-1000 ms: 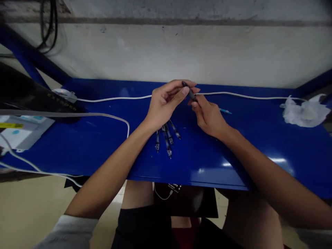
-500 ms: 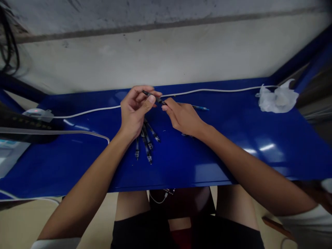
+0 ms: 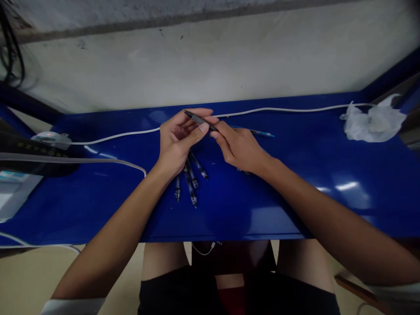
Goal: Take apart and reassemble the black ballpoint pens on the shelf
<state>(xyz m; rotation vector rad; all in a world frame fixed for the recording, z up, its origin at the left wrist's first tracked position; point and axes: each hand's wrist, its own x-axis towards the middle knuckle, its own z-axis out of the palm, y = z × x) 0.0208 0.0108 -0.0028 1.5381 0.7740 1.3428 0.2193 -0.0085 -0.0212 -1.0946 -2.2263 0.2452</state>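
Observation:
A dark pen (image 3: pixel 196 118) with a grey grip slants between my two hands above the blue table. My left hand (image 3: pixel 180 135) is closed on its front part, thumb and fingers pinching it, with the dark tip pointing up and left. My right hand (image 3: pixel 241 146) has its fingers closed around the pen's other end, which they mostly hide. Several clear-barrelled pens (image 3: pixel 192 186) lie fanned out on the table under my left wrist. A thin blue pen or refill (image 3: pixel 260 132) lies behind my right hand. Something small and clear (image 3: pixel 243 171) is partly covered by my right wrist.
A white cable (image 3: pixel 282 109) runs along the back of the blue table (image 3: pixel 229 205). At the right end sits a crumpled white plastic bag (image 3: pixel 374 120). On the left are a white device with a red light (image 3: pixel 52 138) and a dark box (image 3: pixel 29 153). A pale wall rises behind.
The view has shifted slightly, so most things on the table appear further right. Both hands stay on the pen, which now shows more of its grey grip.

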